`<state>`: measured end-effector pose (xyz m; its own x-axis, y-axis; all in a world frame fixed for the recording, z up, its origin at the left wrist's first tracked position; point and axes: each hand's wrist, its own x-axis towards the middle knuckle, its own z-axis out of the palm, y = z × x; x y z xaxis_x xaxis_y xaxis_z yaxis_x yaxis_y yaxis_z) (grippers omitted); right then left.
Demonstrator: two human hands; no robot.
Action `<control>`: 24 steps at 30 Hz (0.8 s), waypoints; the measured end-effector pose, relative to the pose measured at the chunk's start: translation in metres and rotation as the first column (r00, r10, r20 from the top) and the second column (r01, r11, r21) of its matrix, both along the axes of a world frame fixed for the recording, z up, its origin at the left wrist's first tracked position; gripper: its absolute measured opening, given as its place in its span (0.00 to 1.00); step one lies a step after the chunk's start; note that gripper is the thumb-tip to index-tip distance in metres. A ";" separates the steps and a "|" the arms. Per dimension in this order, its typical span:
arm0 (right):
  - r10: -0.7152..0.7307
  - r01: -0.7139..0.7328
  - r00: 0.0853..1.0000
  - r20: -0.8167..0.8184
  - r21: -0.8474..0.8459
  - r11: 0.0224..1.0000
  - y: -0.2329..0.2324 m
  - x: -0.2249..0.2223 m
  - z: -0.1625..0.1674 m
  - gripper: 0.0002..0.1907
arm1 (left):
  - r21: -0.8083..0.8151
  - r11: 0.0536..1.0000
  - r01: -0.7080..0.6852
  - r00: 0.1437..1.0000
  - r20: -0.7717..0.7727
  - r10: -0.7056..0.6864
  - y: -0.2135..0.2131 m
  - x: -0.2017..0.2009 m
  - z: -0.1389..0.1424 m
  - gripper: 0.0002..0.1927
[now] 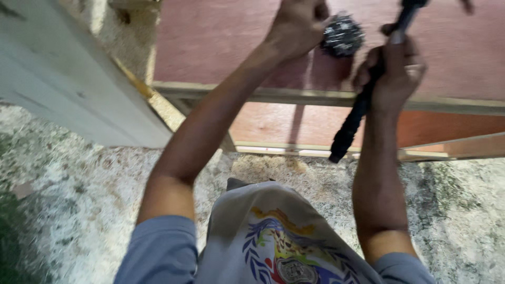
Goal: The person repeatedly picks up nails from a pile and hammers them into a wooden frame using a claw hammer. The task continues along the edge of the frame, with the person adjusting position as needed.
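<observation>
My left hand (295,25) is raised against a reddish-brown board (221,42) and grips a dark, glittering round object (342,35), which sticks out to the right of its fingers. My right hand (395,68) is closed around a long black tool handle (353,118) that runs from the top edge down and to the left, its lower end hanging free below my wrist. The tool's upper end is cut off by the frame. The two hands are close together, a little apart, with the round object between them.
Pale wooden battens (294,95) cross the board horizontally. A light grey panel (58,73) leans at the left. Below lies rough, speckled ground (79,200) with greenish patches. My grey shirt with a coloured emblem (279,247) fills the bottom centre.
</observation>
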<state>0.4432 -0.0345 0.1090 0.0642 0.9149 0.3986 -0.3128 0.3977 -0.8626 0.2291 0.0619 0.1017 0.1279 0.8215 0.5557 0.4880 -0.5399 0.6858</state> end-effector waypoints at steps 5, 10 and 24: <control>0.061 -0.060 0.998 0.024 -0.019 0.998 -0.004 -0.005 0.006 0.15 | -0.056 0.989 0.133 0.990 0.056 -0.130 -0.027 -0.018 -0.012 0.14; 0.074 -0.080 0.988 0.139 0.040 0.996 -0.002 -0.010 0.006 0.14 | 0.179 0.982 0.061 0.996 0.052 -0.071 -0.031 -0.010 -0.013 0.08; 0.059 -0.063 0.993 0.103 0.044 0.997 -0.005 -0.006 0.000 0.14 | 0.250 0.963 0.106 0.967 0.200 -0.158 -0.033 -0.032 -0.003 0.04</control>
